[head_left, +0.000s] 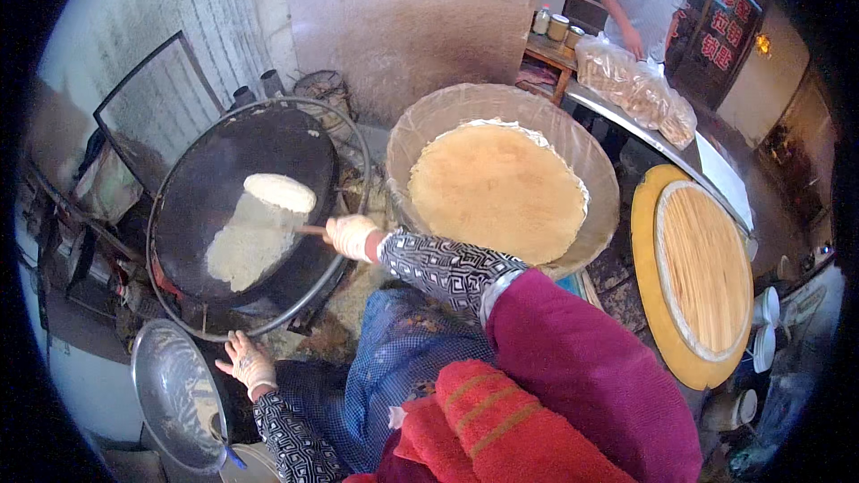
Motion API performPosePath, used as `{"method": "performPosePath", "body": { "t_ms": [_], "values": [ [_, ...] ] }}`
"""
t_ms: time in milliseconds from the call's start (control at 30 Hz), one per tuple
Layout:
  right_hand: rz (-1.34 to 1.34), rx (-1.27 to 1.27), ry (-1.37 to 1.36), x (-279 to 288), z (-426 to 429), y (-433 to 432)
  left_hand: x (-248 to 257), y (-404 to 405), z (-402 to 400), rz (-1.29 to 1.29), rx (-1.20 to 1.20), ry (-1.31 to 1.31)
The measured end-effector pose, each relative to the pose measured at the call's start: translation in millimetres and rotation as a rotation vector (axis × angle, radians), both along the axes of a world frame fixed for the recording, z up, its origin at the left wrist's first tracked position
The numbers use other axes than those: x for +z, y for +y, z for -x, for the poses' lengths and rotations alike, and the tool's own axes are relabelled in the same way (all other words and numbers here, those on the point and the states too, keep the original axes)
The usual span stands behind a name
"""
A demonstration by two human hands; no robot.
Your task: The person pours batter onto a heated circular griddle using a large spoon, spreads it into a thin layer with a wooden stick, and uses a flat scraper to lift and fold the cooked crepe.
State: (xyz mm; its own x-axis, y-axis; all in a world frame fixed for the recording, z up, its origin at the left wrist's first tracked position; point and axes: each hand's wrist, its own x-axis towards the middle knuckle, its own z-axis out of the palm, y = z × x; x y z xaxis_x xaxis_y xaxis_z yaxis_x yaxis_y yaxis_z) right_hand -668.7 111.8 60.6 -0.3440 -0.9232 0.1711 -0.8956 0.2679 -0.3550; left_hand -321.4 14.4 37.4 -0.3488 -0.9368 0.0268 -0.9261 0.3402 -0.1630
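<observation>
My right hand (352,236), in a pale glove, grips the wooden handle (311,231) of a batter spreader over a round black griddle (194,188). The spreader's blade is blurred. A thin pale sheet of batter (245,258) covers part of the griddle, and a thick white mound of batter (278,192) lies at its far end. My left hand (249,363), also gloved, has its fingers apart beside the griddle's metal ring (295,312); whether the fingertips touch it I cannot tell. Below that hand, a steel basin (161,376) holds batter residue and a partly hidden utensil.
Right of the griddle, a large lined basket (456,104) holds a stack of round thin pancakes (496,191). A round wooden lid or board (704,268) stands farther right. Bagged food (634,84) lies on a counter, with a person (641,0) behind it. Jars (558,27) stand nearby.
</observation>
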Motion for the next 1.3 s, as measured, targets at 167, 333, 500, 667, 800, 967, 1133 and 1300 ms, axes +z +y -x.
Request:
{"method": "performPosePath", "body": {
  "t_ms": [167,333,500,667,800,967,1133,1300],
  "values": [
    [-0.062,-0.207,-0.021,-33,49,-24,19,-12,15,-0.102,0.049,-0.049],
    [-0.089,-0.010,0.111,-25,28,-17,24,33,50,-0.097,-0.230,0.060],
    [0.001,0.066,0.206,-17,27,-24,-21,63,62,0.157,-0.331,0.148],
    [-0.281,0.143,0.122,16,-1,10,0,55,43,0.026,-0.271,0.065],
    [-0.151,-0.138,0.032,4,35,-14,-11,49,45,0.072,-0.286,0.038],
    [-0.120,0.020,0.080,-16,25,0,-19,34,34,0.119,-0.294,0.132],
    [-0.082,-0.067,0.094,-5,39,-32,-3,29,29,0.024,-0.201,0.016],
    [-0.082,-0.208,0.018,-9,50,-19,5,22,32,-0.009,-0.149,0.006]
  ]
}}
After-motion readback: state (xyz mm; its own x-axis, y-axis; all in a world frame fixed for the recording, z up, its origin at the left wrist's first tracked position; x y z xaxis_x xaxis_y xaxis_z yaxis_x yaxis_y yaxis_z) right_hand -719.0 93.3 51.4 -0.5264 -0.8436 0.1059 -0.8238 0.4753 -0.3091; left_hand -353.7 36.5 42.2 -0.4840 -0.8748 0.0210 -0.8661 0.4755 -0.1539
